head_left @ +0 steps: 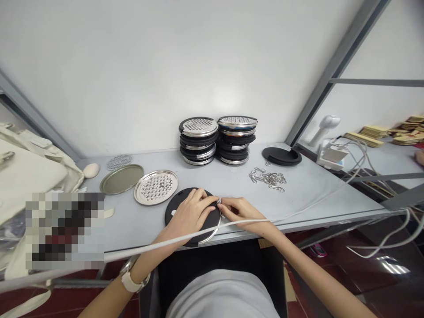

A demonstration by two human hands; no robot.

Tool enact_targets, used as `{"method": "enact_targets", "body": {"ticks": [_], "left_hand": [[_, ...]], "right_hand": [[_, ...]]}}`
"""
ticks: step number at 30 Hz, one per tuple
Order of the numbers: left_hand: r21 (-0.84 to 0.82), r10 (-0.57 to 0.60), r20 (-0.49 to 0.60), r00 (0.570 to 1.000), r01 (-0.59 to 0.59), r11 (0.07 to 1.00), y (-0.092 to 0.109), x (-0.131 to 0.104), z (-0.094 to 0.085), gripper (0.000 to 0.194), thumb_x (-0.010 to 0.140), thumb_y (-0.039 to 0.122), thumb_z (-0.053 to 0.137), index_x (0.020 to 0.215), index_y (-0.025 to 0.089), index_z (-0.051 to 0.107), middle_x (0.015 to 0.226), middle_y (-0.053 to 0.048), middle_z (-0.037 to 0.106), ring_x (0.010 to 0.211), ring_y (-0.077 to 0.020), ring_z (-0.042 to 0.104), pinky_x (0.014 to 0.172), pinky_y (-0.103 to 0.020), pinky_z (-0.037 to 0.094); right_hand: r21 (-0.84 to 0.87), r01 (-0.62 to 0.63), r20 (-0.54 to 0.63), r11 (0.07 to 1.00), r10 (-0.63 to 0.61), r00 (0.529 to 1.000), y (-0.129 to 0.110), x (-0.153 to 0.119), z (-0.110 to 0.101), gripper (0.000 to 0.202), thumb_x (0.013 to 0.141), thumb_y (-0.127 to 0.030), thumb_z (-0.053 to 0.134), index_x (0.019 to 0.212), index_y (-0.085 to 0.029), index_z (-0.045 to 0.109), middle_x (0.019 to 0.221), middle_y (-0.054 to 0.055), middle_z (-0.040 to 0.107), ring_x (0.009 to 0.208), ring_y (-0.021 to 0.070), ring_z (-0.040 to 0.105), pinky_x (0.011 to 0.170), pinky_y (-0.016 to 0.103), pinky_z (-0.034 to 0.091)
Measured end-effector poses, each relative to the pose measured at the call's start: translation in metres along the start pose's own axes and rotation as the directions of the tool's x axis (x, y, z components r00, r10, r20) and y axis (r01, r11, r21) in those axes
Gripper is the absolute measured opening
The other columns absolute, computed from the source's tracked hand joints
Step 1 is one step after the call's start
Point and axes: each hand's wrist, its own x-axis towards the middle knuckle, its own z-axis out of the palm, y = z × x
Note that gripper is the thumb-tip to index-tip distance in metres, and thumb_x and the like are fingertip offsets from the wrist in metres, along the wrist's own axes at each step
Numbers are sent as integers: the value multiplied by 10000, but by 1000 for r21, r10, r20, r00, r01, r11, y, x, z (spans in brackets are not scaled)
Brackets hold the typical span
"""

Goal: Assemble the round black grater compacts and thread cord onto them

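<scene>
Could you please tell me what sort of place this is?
Probably a small workshop, judging by the stacked graters, the loose metal clips and the plain grey table.

Matt black on the disc (175,204), plastic by its look, with bright metal gleaming along its edge! Across to the grater (155,187): shiny metal, rough with raised teeth. The olive plate (122,179) is smooth, with a dull sheen. Glinting metal wire in the clips (270,177); matt black on the ring (281,158). Smooth, satiny table (228,180), smooth wall (212,53) catching a soft glare, creased cloth bag (31,163), and a glossy floor (394,266) throwing back light.
</scene>
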Motion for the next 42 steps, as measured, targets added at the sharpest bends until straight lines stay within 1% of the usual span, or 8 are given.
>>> {"method": "enact_targets", "body": {"ticks": [4,11,16,23,31,34,38,42], "left_hand": [[-15,-7,9,1000,8,1000,0,0,0,307,963,220,401,1230,267,544,978,-35,502,930,-182,481,845,-345,452],[-13,-6,-7,1000,6,1000,0,0,0,314,957,218,407,1229,279,553,960,-32,503,915,-180,487,827,-330,459],[-17,-16,26,1000,16,1000,1,1,-2,316,957,216,403,1226,274,558,959,-37,500,916,-184,482,829,-336,456],[-10,1,-2,1000,-1,1000,-1,0,0,319,959,221,394,1230,274,553,959,-37,497,911,-183,484,824,-336,458],[-15,-8,4,1000,8,1000,1,0,-1,315,961,226,399,1237,274,543,956,-38,500,923,-188,485,832,-341,456],[-7,-13,15,1000,13,1000,1,0,-1,314,960,223,401,1236,272,544,960,-38,498,926,-189,482,835,-342,455],[-2,-8,30,1000,8,1000,1,1,-2,315,960,217,399,1234,271,545,970,-41,496,926,-189,479,833,-341,455],[12,0,28,1000,0,1000,1,0,-1,307,962,216,396,1228,264,540,979,-42,498,941,-192,478,848,-346,450]], "right_hand": [[7,9,8,1000,-9,1000,0,0,0,369,953,-387,367,674,-167,468,588,-54,368,524,76,311,488,213,238],[2,3,14,1000,-3,1000,1,0,0,361,946,-388,378,667,-172,451,584,-56,368,517,75,309,483,213,237],[23,10,12,1000,-10,1000,3,0,0,349,933,-387,409,654,-177,418,581,-59,350,521,74,301,481,209,240],[30,3,3,1000,-3,1000,3,-2,1,329,917,-381,426,656,-181,409,585,-58,357,527,76,303,480,207,247],[46,14,6,999,-14,1000,-2,-1,-1,272,923,-308,391,723,-167,509,611,-49,400,542,82,328,495,211,256],[46,17,7,999,-17,1000,-1,-1,0,270,924,-305,391,717,-168,496,611,-50,388,541,80,322,493,207,255],[21,1,-2,1000,-1,1000,3,-1,3,294,931,-341,394,692,-177,442,598,-56,368,530,77,308,486,205,250],[-7,-22,-18,1000,22,1000,5,-1,3,306,942,-362,378,702,-180,432,602,-55,385,530,78,319,488,203,257]]}}
